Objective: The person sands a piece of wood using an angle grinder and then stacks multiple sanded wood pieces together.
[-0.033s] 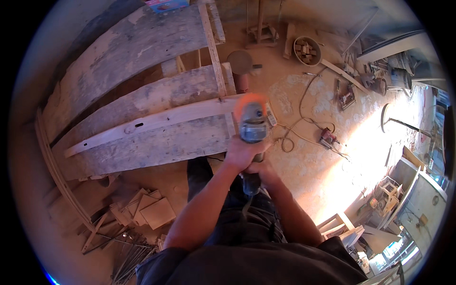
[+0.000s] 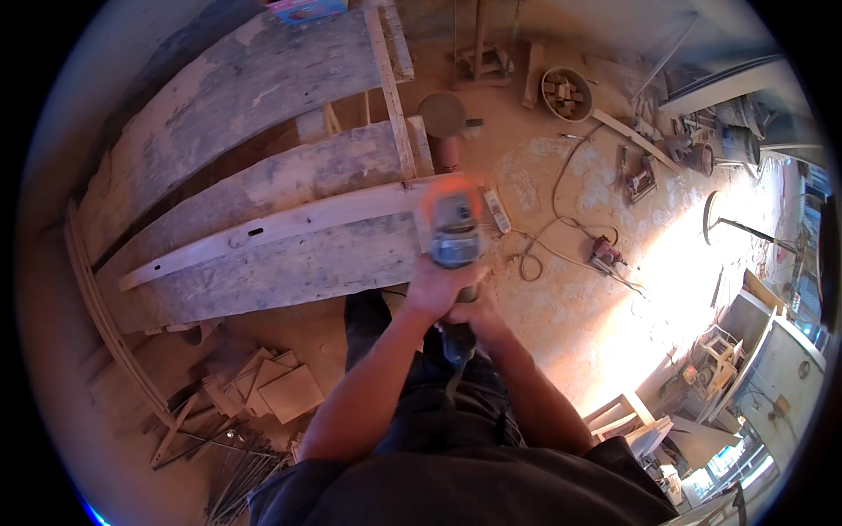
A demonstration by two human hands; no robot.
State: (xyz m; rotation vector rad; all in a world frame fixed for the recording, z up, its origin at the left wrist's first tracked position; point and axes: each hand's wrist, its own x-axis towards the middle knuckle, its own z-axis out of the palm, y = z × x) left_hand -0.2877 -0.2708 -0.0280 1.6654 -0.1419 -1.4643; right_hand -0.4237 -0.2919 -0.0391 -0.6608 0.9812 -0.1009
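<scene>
Both my hands are wrapped around an angle grinder [image 2: 456, 250] with a blurred orange disc [image 2: 469, 186] at its far end. My left hand [image 2: 431, 285] closes around the body just behind the head. Nearer to me, my right hand [image 2: 478, 316] grips the rear part, from which a cord runs down. Under the disc lies the right end of a long, slightly curved pale wooden piece [image 2: 307, 216] with two dark slots. Whether the disc touches the wood is hard to tell. The piece rests on a worn grey plank bench [image 2: 333, 267].
A power strip [image 2: 496, 210] lies right of the grinder, its cord looping over the dusty floor. Beyond are a red power tool [image 2: 607, 254], a bucket of wood blocks [image 2: 566, 95] and a round stool [image 2: 441, 114]. Wooden boards [image 2: 285, 390] are heaped at lower left.
The grinder and both hands have shifted slightly to the left, uncovering more of the power strip. The wooden piece stays where it was.
</scene>
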